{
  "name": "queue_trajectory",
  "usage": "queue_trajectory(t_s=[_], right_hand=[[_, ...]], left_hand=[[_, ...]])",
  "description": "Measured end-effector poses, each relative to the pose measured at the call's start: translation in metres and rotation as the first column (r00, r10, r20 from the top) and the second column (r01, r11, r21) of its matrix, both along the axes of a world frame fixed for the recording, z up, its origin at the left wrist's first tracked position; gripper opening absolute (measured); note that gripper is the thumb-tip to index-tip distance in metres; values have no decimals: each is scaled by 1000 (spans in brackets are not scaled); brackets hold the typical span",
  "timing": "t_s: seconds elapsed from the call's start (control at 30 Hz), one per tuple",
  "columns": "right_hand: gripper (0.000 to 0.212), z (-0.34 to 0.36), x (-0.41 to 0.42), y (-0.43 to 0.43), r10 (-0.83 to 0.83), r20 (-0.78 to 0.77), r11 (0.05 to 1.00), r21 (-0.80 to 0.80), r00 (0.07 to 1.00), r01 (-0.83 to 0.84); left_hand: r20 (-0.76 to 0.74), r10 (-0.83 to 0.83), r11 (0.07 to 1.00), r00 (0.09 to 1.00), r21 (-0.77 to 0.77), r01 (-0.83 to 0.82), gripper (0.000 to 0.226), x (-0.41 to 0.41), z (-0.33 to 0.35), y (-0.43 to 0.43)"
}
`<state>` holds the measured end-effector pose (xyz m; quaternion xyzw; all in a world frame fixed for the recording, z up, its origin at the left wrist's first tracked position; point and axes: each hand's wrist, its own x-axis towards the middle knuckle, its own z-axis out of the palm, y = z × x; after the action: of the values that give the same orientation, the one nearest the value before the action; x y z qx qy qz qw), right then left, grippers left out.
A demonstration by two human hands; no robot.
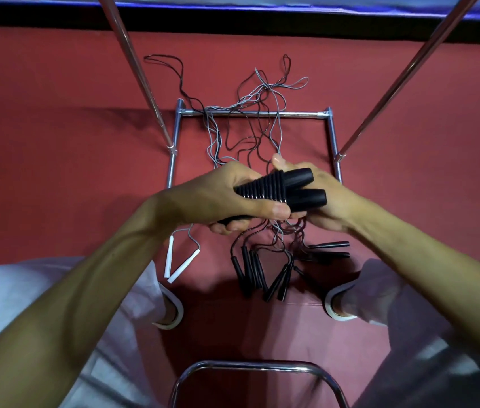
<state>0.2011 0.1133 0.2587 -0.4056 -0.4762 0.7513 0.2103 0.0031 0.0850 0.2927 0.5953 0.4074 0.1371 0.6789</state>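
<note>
seated view, looking down between the knees onto a red floor (pixel 56 148). left hand (pixel 221 198) grips a pair of black handles (pixel 280 189) round their ribbed part, fingers wrapped under, thumb pressed across the near side; the smooth ends stick out to the right, side by side. right hand (pixel 330 204) sits just behind those ends, most of its fingers hidden by them; thumb tip raised at the top and seems to pinch one of the cords (pixel 262 136) there, so i read it as grasping cord, not the handles. the pair is held in the air above the floor, in front of the rack bar (pixel 262 114). cords, grey and black, run from under the hands up and over that bar and sprawl in loops past it, crossing one another in a thick tangle. on the floor below the hands: a heap of loose black handles (pixel 262 275), some lying fanned, two more off to the right; a white pair (pixel 179 263) lies apart to the left on its grey cord. two slanted poles (pixel 138 72) rise from the rack feet. chair frame (pixel 250 366) at the bottom edge. progress, as judged: one rope picked out and its two handles brought together, its cord not yet freed from the rest. nothing looks sorted or coiled; the heap and the tangle over the bar remain, so most of the work is left.
</note>
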Motion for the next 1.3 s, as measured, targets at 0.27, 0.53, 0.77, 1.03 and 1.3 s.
queue_trajectory(t_s=[0.27,0.53,0.77,1.03,1.3], right_hand=[[33,-14,2,-4,-94,71,977,-184,993,106],[41,-13,13,13,26,116,941,-337,993,15],[17,7,21,21,202,575,975,-44,793,-216],[50,-8,11,11,-69,214,980,-166,974,107],[41,8,23,23,-165,304,964,250,938,88]], left_hand=[[-158,194,948,968,284,-144,24,4,-5,-10],[-165,264,779,950,617,-109,52,14,-8,-15],[13,245,880,969,416,-228,47,15,-11,-11],[117,387,892,915,203,-403,40,8,-6,-3],[167,480,872,861,16,-489,24,-7,2,5]])
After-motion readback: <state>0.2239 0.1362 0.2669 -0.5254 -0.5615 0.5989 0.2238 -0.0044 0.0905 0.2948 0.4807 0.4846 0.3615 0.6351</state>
